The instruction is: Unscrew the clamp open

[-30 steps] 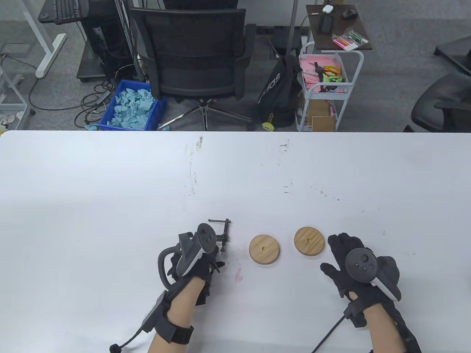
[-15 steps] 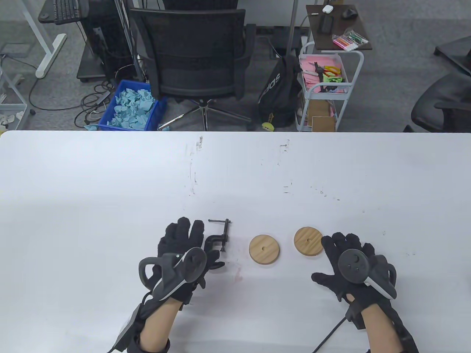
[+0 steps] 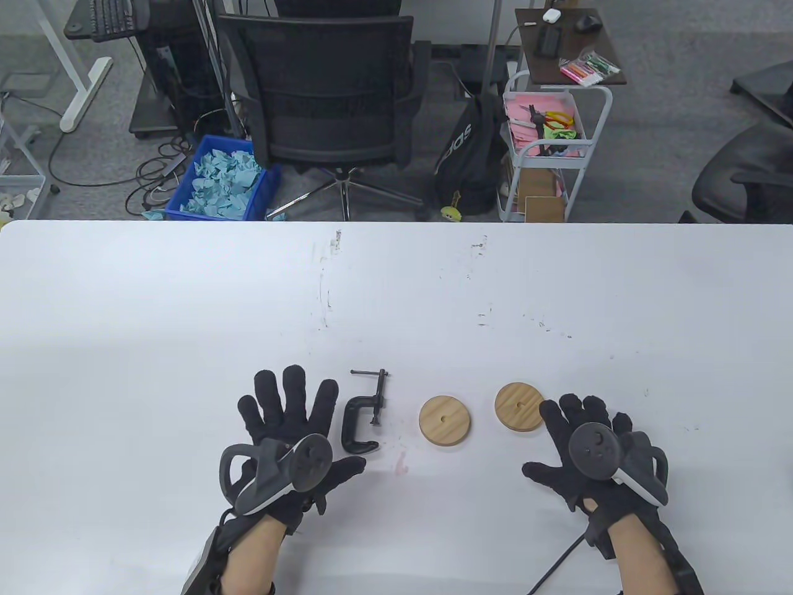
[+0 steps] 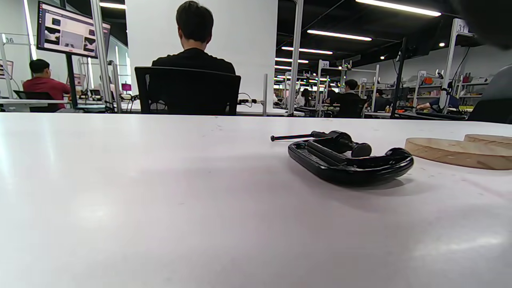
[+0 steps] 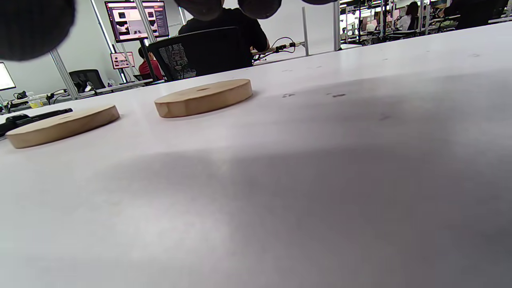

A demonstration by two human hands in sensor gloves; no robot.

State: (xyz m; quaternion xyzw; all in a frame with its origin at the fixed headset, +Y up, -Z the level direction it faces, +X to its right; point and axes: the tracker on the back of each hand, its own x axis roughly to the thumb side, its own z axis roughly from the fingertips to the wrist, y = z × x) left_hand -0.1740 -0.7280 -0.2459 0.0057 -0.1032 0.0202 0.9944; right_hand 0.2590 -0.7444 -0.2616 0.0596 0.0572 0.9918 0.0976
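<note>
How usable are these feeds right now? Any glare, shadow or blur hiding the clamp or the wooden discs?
Table view: even light, sharp; the clamp and both wooden discs show clearly. Left wrist view: clamp in focus, soft glare patches on the white table. Right wrist view: a broad shadow darkens the table's near part, blurred fingertips block the top edge, discs stay sharp.

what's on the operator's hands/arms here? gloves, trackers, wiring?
Both the left hand and right hand wear fuzzy black full-finger gloves. Strapped to the back of each is a dark grey tracker with a white underside, ring and round button face. Black wrist straps carry small boxes with black cables. Forearms are bare.
</note>
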